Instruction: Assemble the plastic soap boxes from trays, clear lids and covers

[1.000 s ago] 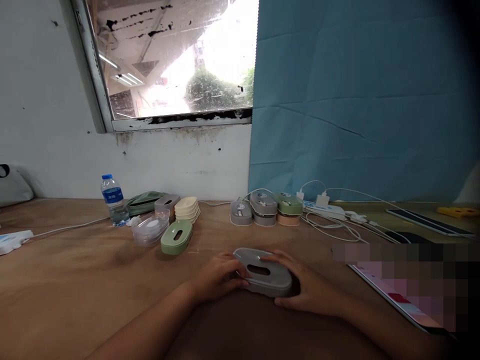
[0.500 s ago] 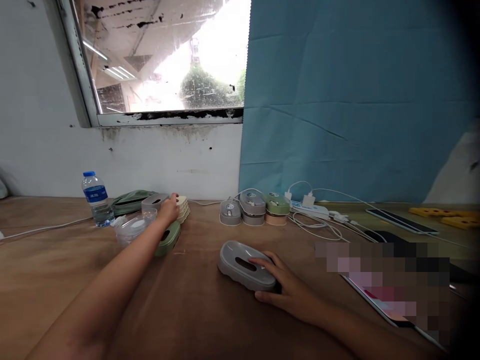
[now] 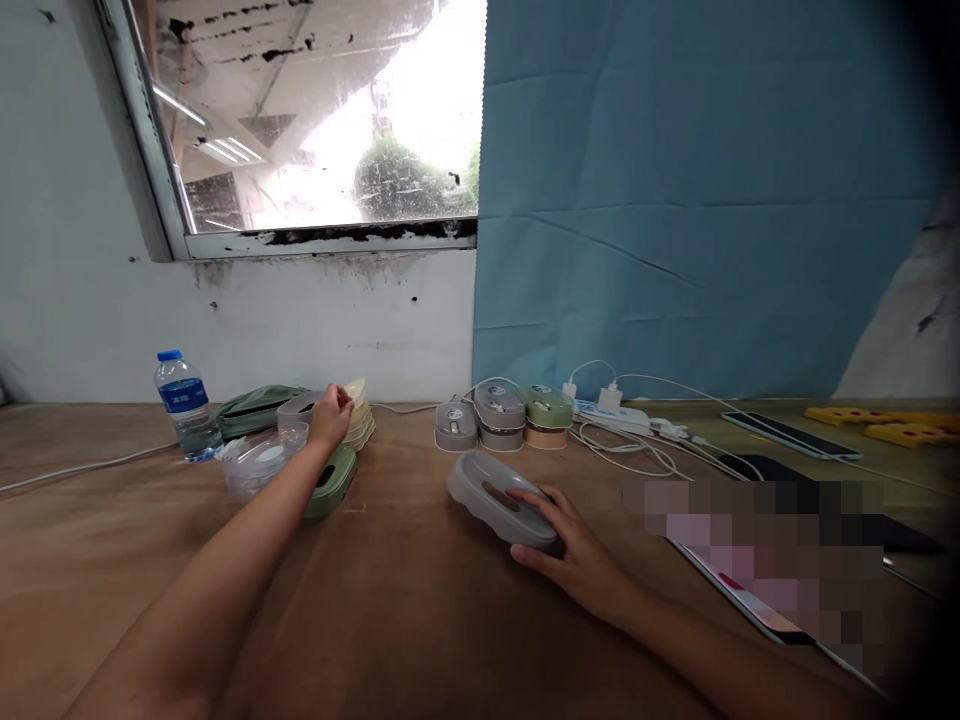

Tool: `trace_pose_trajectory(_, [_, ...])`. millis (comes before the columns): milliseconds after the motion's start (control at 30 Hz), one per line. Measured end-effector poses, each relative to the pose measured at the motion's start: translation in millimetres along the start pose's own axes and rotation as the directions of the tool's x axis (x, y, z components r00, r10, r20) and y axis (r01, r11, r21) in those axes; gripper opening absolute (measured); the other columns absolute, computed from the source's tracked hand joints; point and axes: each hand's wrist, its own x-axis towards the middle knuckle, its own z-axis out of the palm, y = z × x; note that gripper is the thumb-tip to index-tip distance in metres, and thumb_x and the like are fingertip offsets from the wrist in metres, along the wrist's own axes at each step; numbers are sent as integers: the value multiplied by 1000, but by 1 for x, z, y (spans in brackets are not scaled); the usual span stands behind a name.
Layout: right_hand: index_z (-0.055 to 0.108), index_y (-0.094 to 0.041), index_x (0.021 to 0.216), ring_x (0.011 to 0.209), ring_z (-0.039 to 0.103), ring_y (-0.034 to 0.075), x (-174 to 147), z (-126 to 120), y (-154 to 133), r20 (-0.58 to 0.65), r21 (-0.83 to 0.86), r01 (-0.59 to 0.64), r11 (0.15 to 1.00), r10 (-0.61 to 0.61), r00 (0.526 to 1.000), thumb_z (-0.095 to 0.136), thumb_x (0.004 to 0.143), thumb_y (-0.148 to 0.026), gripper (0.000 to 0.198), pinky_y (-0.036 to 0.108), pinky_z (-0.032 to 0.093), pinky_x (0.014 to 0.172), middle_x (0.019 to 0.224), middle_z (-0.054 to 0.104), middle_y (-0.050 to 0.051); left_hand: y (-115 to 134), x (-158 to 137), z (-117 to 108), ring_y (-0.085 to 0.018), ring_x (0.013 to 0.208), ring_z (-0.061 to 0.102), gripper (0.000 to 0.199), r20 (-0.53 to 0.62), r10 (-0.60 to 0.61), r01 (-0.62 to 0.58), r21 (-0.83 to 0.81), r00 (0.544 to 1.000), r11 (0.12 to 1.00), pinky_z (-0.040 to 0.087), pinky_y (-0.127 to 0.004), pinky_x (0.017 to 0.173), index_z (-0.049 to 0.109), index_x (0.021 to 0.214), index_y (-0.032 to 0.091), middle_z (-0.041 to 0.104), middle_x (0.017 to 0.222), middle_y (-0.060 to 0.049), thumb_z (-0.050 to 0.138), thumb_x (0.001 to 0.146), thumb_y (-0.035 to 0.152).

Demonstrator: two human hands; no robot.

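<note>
Right hand [image 3: 576, 560], half curled, holds end of gray slotted lid [image 3: 487, 508]: likely light, stiff, slick. Left hand [image 3: 328, 420], nearly closed, pinches top cream tray [image 3: 360, 392], ten o'clock from lid; rim best hold.

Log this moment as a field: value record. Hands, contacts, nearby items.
left_hand: left hand at the cream stack; top piece tilted up, exact grip hidden
right_hand: right hand holding gray slotted shell, tilted, left end higher
near_left_hand: green slotted shell, clear plastic container
behind: green pouch, water bottle
back_row: small gray case, gray case stack, green case on tan case
back_right: power strip, white cables
surface: brown tabletop
</note>
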Motion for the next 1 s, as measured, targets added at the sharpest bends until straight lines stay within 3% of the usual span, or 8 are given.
trace_pose_trajectory(133, [41,-26,121,116,35,26,2,-3,2,-180,61,88,994,-76,981,51,75,-48,52,40,31,97,122,38,7,40,-50,-9,-14,87,56,5,-3,142,-142,-119,990,983,39,-26,78,39,80,21,61,93,-2,43,79,24])
trace_pose_trajectory(200, [43,-26,119,116,36,26,3,-5,5,-263,92,161,983,-132,956,51,75,-48,50,38,32,95,122,40,7,59,-88,-13,-14,87,55,6,70,280,-243,-328,958,913,39,-26,77,39,77,21,60,94,-3,42,81,24])
trace_pose_trajectory(400, [50,-24,112,112,41,28,5,-7,12,-295,124,241,962,-197,935,52,71,-51,50,37,36,91,116,46,8,86,-158,-24,-13,84,52,6,498,577,-251,-575,648,779,39,-25,74,40,77,20,60,93,-2,45,80,21])
trace_pose_trajectory(467, [52,-23,110,111,41,29,5,-8,11,-240,104,229,968,-199,950,53,68,-52,51,38,36,90,113,48,9,84,-159,-25,-14,85,50,6,538,594,-275,-559,598,782,38,-26,76,42,78,19,59,93,-2,47,77,18])
trace_pose_trajectory(667, [56,-23,105,108,43,29,4,-6,4,-30,-9,244,970,-244,969,65,59,-38,50,37,37,89,114,45,8,66,-149,-18,-17,93,47,21,484,598,-178,-663,639,727,37,-29,82,40,81,19,56,96,-4,49,67,6])
trace_pose_trajectory(833, [54,-27,107,109,43,26,4,0,-3,108,-17,242,970,-239,965,69,58,-37,52,36,34,92,121,39,6,65,-150,-15,-16,91,44,37,380,414,-89,-639,827,764,36,-30,84,39,91,19,47,95,-3,43,58,0])
trace_pose_trajectory(900, [53,-28,109,113,40,27,5,3,-4,163,-16,223,975,-218,962,69,58,-39,55,38,32,95,124,38,5,69,-151,-17,-17,98,42,46,374,430,-122,-621,822,774,33,-32,90,38,99,19,44,101,-4,44,58,1])
trace_pose_trajectory(1000, [46,-27,116,115,37,27,8,5,-2,214,14,187,982,-185,959,71,56,-39,66,40,30,96,126,39,6,75,-152,-21,-20,106,39,52,427,510,-179,-610,746,772,31,-34,94,38,110,21,41,110,-6,51,61,7])
